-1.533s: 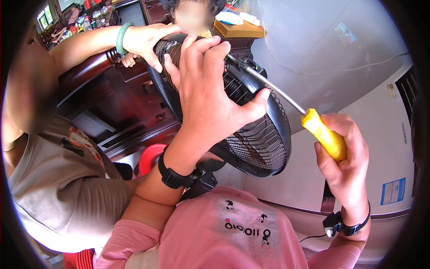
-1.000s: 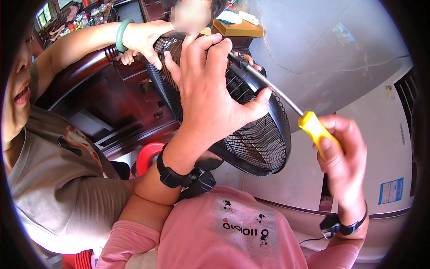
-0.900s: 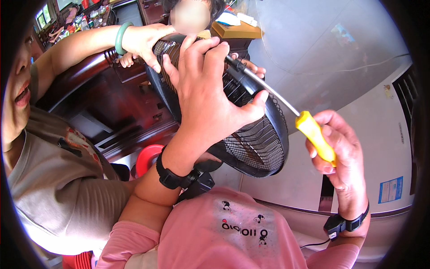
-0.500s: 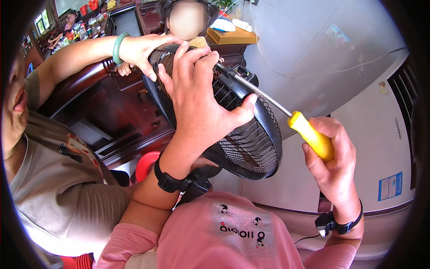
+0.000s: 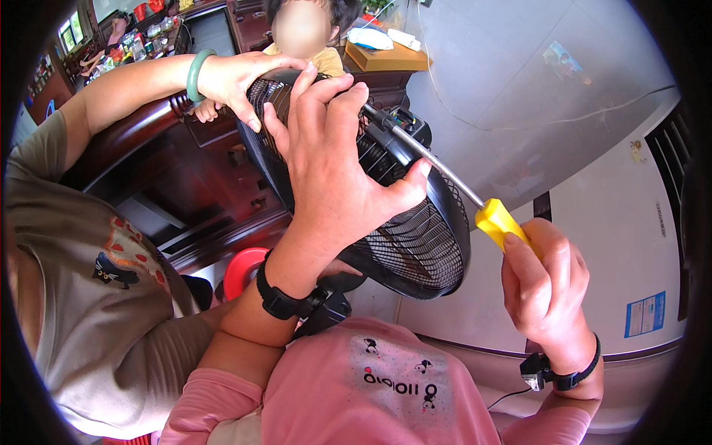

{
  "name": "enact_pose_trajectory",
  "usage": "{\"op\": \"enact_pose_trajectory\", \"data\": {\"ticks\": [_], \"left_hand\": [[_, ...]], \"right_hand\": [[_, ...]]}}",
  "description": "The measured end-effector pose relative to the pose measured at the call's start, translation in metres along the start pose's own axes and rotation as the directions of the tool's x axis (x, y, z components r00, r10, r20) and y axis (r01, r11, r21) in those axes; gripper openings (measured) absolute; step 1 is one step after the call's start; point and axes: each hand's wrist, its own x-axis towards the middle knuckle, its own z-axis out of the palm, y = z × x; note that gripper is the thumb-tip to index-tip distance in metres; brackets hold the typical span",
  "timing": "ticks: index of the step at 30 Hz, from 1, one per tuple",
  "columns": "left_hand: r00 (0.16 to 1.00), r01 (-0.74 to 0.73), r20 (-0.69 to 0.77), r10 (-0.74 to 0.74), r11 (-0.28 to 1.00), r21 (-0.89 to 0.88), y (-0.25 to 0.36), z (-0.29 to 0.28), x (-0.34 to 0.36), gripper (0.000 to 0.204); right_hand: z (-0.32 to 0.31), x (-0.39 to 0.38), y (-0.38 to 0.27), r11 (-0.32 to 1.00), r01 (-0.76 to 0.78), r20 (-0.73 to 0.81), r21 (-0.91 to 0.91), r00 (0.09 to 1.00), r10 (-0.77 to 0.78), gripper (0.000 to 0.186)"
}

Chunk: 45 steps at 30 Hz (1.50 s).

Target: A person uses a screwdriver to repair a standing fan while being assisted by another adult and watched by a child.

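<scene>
A black electric fan (image 5: 419, 248) with a wire grille is tilted in front of me. My left hand (image 5: 326, 167) spans its back, bent fingers over the upper part and thumb pressed toward the rim. In my right hand (image 5: 545, 278) is a screwdriver (image 5: 498, 221) with a yellow handle, gripped by fingers and thumb. Its metal shaft slants up left to a black fitting (image 5: 382, 122) behind the grille, close to my left fingertips; the exact tip contact is hard to see. A co-worker's hand (image 5: 230, 81) with a green bangle holds the fan's upper left rim.
The co-worker in a brown shirt (image 5: 111, 259) sits close on my left. A small person (image 5: 326, 59) stands behind the fan, near dark wooden furniture (image 5: 170, 200). A red basin (image 5: 241, 273) lies below. At right stands a white cabinet-like appliance (image 5: 593, 245).
My right hand has shifted slightly down and turned around the screwdriver handle. The co-worker has leaned back to the left. My left hand stays on the fan.
</scene>
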Motion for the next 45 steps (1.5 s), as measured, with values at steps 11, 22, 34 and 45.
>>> {"op": "enact_pose_trajectory", "data": {"ticks": [11,22,34,45], "left_hand": [[1.000,-0.002,-0.002,0.002,1.000,0.005,-0.010,-0.002,-0.002,0.086],[1.000,0.009,0.027,-0.009,1.000,-0.010,-0.004,-0.004,0.000,0.081],[1.000,0.014,0.016,-0.014,1.000,0.007,-0.003,-0.003,-0.001,0.080],[0.999,0.031,-0.022,-0.031,0.999,-0.010,-0.003,0.001,0.000,0.088]], "right_hand": [[-0.002,0.027,0.014,-0.544,-0.631,0.831,0.553,0.373,0.412,0.029],[-0.006,0.010,0.004,-0.500,-0.597,0.777,0.627,0.526,0.346,0.050],[0.000,0.000,0.008,0.992,-0.124,0.037,-0.003,0.992,0.124,0.055],[0.005,0.003,0.008,1.000,-0.001,-0.041,-0.027,0.999,0.000,0.042]]}}
